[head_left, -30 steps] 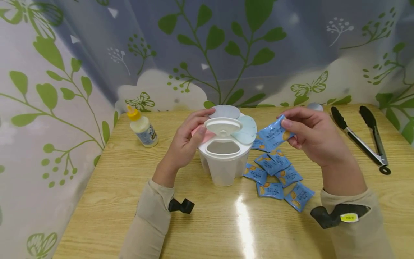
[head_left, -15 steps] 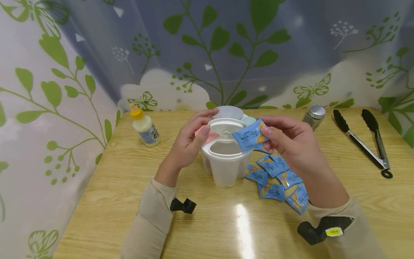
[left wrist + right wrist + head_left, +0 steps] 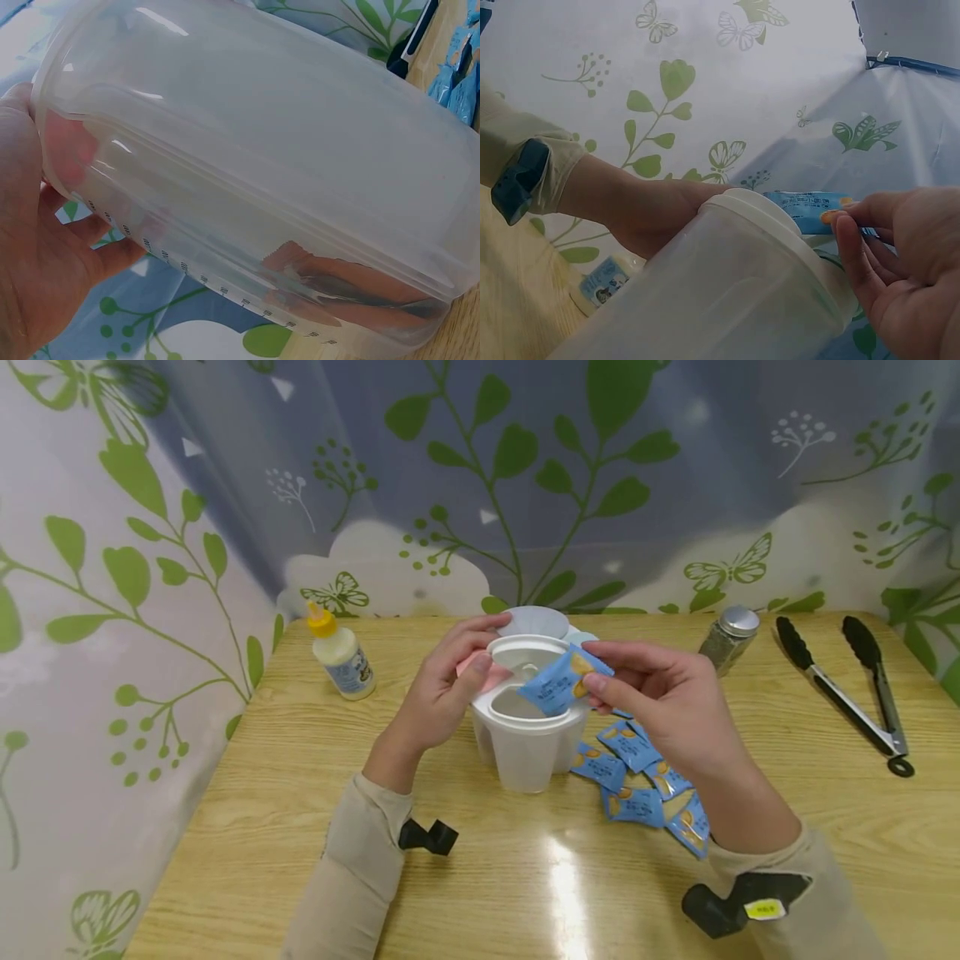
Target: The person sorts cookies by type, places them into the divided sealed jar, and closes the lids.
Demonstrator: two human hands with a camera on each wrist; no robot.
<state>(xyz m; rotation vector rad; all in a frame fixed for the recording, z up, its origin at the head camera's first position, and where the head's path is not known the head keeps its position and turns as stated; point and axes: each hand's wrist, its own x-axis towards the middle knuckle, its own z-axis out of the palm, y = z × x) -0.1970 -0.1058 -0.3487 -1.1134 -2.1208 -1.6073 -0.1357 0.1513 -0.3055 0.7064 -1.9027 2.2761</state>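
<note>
My left hand grips the left side of a translucent divided storage container, thumb over its pink lid and fingers round behind. The front white flip lid stands raised above its opening. My right hand pinches one end of a blue snack packet between thumb and fingers. That packet is tilted and overlaps the opening in the head view; the right wrist view shows it beside the container's white rim. Inside one compartment, brownish packets lie at the bottom in the left wrist view.
Several blue packets lie on the wooden table right of the container. A yellow-capped bottle stands to the left. Farther right are a metal-capped glass jar and black-tipped tongs. A patterned curtain hangs behind.
My right hand has carried the blue packet leftward from above the loose packets to over the container's opening. The left hand keeps its grip. The glass jar has come into fuller view.
</note>
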